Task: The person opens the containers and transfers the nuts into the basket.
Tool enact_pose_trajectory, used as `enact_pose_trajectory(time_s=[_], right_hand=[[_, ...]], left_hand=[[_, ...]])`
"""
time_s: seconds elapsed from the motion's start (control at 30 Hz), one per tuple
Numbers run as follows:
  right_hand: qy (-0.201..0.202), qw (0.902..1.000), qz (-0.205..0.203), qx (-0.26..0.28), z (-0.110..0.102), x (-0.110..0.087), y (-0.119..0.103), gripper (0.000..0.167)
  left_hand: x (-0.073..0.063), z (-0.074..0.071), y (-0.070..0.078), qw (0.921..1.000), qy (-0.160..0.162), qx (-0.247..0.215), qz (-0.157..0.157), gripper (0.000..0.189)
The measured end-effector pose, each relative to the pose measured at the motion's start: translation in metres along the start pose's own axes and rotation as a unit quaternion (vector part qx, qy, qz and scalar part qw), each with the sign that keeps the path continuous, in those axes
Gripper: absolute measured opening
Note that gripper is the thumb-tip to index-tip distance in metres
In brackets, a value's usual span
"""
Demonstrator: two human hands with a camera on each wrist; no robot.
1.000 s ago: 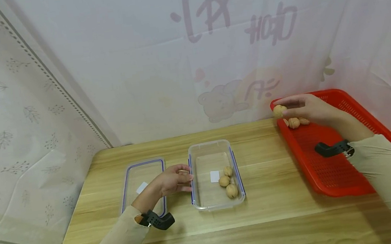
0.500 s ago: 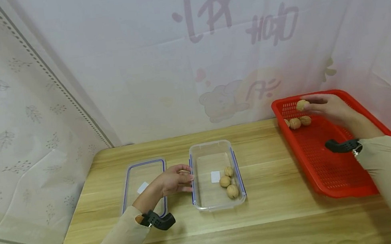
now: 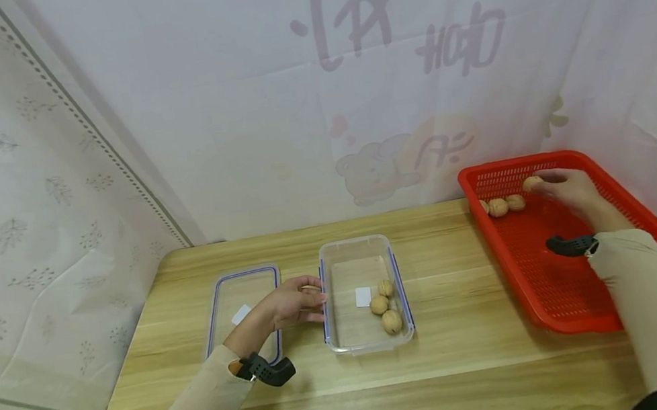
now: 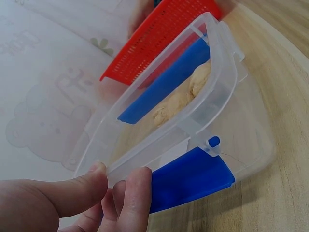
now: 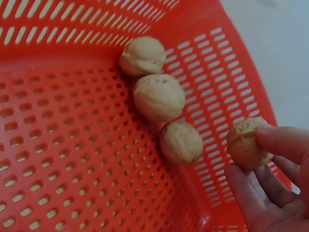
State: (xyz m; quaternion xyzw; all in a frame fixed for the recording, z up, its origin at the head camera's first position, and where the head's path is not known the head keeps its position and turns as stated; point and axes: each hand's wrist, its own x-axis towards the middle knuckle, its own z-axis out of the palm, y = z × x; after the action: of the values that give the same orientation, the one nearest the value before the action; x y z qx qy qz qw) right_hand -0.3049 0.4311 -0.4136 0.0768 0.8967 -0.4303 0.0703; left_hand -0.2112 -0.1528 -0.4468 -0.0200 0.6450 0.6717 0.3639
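Observation:
In the head view, my right hand [image 3: 572, 193] pinches a walnut [image 3: 532, 184] between thumb and fingers, inside the far part of the red basket [image 3: 509, 272]. The right wrist view shows this walnut [image 5: 246, 143] held near the basket's wall, apart from three others, one of them a walnut [image 5: 159, 98] in the middle of the row. My left hand [image 3: 295, 301] grips the left side of a clear plastic food container [image 3: 350, 344]; its thumb is at the rim, its fingers by the blue latch [image 4: 190, 179]. Three walnuts [image 3: 379, 305] lie in the container's right side.
A clear lid [image 3: 246, 285] with a blue seal lies left of the container, partly under my left wrist. White labels show on the lid and in the container. Printed curtains [image 3: 260, 138] stand behind the wooden table [image 3: 386, 394] and at both sides.
My right hand has moved right and then lower with the walnut, from above the basket's left rim into the basket. The left hand and container have stayed put.

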Motion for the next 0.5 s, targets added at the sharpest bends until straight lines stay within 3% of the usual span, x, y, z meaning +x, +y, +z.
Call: enact_pose_trajectory(time_s=[0.23,0.5], right_hand=[[0.019,0.9995,0.021,0.015,0.000,0.005,0.014,0.074],[0.039,0.9951,0.079,0.045,0.003,0.007,0.016,0.070]], left_hand=[[0.000,0.000,0.002,1.0000,-0.001,0.001,-0.001,0.037],[-0.001,0.001,0.002,1.0000,-0.002,-0.004,-0.004,0.037]])
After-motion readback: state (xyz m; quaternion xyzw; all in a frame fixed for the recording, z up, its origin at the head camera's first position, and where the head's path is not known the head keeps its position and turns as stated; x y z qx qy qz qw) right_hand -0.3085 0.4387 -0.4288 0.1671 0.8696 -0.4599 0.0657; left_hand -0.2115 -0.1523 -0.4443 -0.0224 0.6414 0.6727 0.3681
